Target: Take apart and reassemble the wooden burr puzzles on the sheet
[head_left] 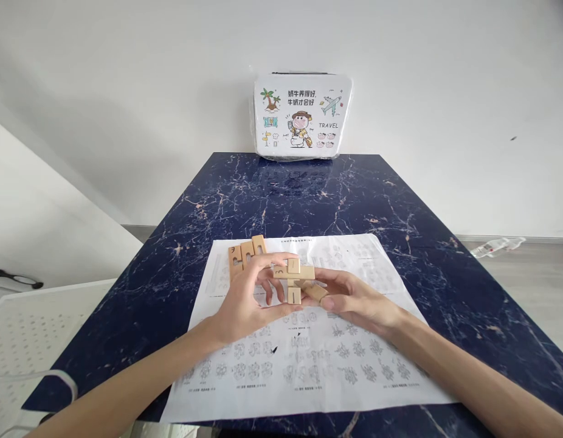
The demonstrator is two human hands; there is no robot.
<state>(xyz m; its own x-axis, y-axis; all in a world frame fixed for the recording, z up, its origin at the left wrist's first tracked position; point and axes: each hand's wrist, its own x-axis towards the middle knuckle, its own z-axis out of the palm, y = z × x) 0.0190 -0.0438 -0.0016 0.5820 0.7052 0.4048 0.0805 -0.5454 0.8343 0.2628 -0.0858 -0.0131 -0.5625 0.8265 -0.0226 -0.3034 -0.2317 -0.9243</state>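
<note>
Just above the printed diagram sheet, my two hands hold a few interlocked wooden puzzle pieces. The upper piece lies crosswise and bears a 3; two square block ends face me, each with a dark mark. My left hand grips the assembly between its fingers above and its thumb below. My right hand pinches a slanted wooden piece at the right side of the assembly. Behind my left hand, several notched wooden pieces lie side by side on the sheet, partly hidden.
The sheet covers the near part of a dark blue marbled table. A white cartoon-printed case in clear plastic stands at the far edge against the wall. White perforated furniture with a cable is at the left.
</note>
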